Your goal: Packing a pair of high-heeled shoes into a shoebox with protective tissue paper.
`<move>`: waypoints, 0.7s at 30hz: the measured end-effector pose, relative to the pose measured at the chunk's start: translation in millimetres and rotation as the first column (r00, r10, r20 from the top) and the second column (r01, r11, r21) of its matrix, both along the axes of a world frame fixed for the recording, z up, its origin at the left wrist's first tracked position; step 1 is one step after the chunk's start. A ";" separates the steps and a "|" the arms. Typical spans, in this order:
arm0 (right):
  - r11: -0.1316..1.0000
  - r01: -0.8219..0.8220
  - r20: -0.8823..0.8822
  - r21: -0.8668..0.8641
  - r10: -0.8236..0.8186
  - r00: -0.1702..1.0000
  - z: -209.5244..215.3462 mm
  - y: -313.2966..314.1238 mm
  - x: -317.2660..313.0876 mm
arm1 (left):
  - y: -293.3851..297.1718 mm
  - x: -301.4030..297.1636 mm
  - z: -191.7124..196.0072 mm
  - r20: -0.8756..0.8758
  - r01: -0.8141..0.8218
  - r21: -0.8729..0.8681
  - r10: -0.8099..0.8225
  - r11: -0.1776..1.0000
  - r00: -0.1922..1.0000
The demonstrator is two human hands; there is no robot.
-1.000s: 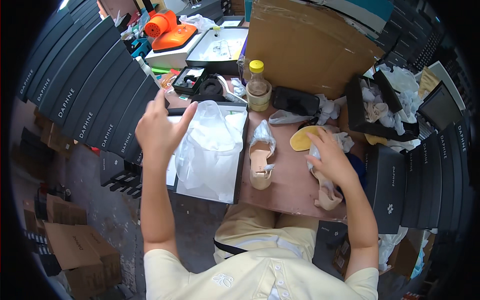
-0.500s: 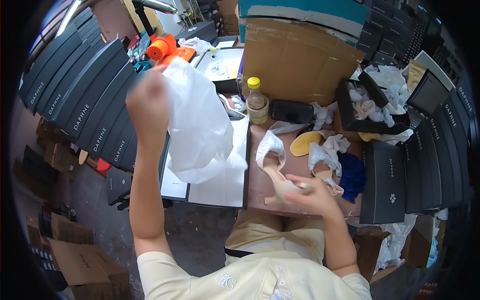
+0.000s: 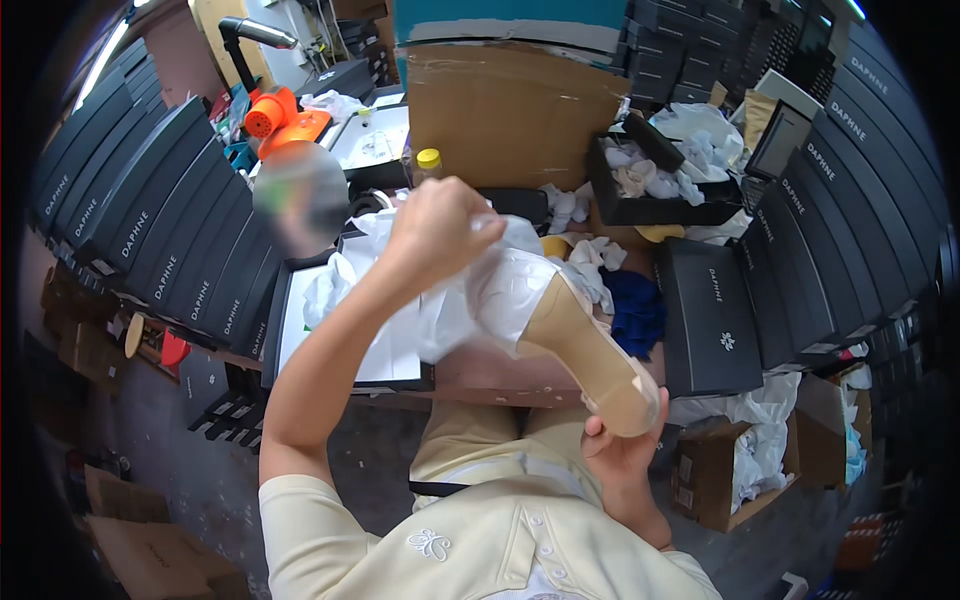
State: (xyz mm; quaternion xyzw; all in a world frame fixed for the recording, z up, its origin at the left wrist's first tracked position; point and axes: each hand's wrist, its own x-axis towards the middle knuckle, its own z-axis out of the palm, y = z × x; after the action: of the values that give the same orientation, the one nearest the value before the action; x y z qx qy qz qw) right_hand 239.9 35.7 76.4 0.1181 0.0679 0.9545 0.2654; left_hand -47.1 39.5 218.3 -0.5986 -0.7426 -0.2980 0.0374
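Note:
My right hand (image 3: 627,452) grips a light beige high-heeled sandal (image 3: 560,330) by its heel end. The shoe is tilted with its tan sole turned up and its white toe end pointing up and left. At that toe end, my closed left hand (image 3: 440,235) pinches a thin white sheet or bag (image 3: 440,320). This white material hangs beside the toe, partly blurred. Behind the shoe lie white wrapping, a dark blue cloth (image 3: 635,310) and something yellow. An open dark shoebox (image 3: 400,380) with white paper stands below my left forearm.
Dark shoeboxes (image 3: 165,235) line the left side, and more (image 3: 845,240) stand at right. A big cardboard box (image 3: 510,120) rises behind the table. A dark box of crumpled wrapping (image 3: 680,210), a yellow-capped bottle (image 3: 428,160) and an orange device (image 3: 270,115) are further back.
My left hand has come down and right with the white sheet, to the toe of the shoe. My right hand has brought the shoe nearer and turned its sole up. The view has shifted right.

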 end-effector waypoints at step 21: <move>0.864 0.003 0.455 0.503 -0.268 0.849 -30.0 38.6 -87.3 | -85.0 111.1 -129.3 0.013 0.260 0.590 -0.331 0.764 0.944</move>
State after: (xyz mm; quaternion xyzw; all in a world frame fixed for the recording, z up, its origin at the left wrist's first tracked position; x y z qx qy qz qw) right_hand 152.7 74.3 46.4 -0.0716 -0.2546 0.9151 0.3044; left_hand 64.0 -45.5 89.0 -0.6494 -0.5131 -0.5466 0.1275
